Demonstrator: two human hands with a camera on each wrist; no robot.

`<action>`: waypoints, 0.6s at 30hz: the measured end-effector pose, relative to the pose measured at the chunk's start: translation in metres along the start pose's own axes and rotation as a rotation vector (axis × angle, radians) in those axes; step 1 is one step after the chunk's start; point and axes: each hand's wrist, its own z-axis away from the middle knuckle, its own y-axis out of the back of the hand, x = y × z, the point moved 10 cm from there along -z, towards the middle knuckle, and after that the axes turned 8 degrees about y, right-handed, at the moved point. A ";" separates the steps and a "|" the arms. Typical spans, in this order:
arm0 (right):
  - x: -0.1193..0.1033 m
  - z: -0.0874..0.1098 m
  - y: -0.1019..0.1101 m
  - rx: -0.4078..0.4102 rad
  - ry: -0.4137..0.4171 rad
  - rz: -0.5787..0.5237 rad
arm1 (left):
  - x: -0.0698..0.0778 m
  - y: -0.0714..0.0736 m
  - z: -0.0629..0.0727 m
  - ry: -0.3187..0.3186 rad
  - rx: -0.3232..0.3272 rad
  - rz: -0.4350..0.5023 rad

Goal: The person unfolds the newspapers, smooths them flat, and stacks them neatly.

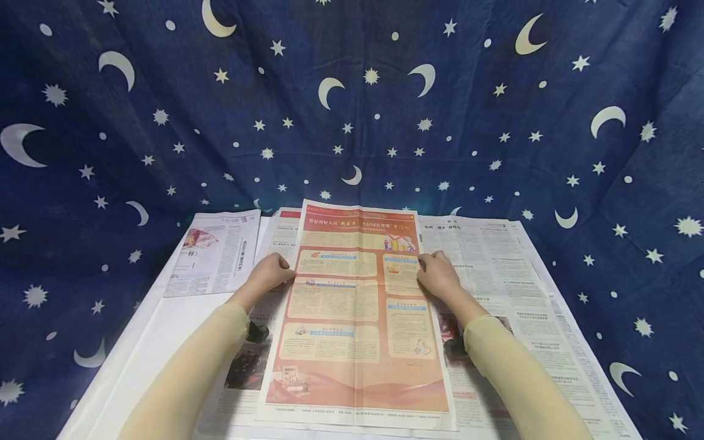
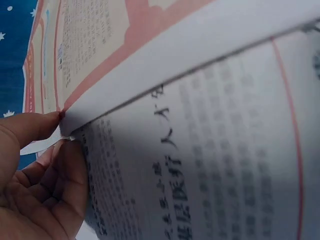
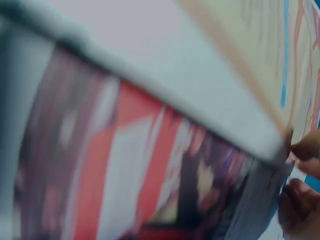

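I saw the left hand (image 1: 272, 272) and right hand (image 1: 439, 275) each pinching one side edge of a red-and-cream newspaper (image 1: 357, 318).

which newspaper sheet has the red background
The red-and-cream rectangular newspaper sheet, pinched by the left hand and right hand; the white newspaper sheets around it carry mainly black print.

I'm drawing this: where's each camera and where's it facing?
Head: head-worn, looking forward, down at the red page and starry curtain; left hand, right hand, sleeves show.
Left wrist: worn there, facing the page's left edge; left hand shows.
Right wrist: worn there, facing its right edge; right hand partly shows.
Both wrist views share the page.
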 end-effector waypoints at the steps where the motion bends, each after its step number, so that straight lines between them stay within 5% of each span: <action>1: -0.005 0.000 0.002 0.020 0.011 -0.009 | -0.001 0.000 0.001 -0.001 -0.011 0.010; 7: -0.059 -0.004 0.003 0.073 0.129 -0.175 | -0.012 0.004 0.005 0.013 -0.065 0.050; 12: -0.121 -0.003 -0.024 -0.081 0.187 -0.461 | -0.020 0.003 0.009 0.045 -0.138 0.174; 18: -0.191 -0.003 -0.060 -0.251 0.224 -0.635 | -0.030 -0.003 0.015 0.129 -0.265 0.476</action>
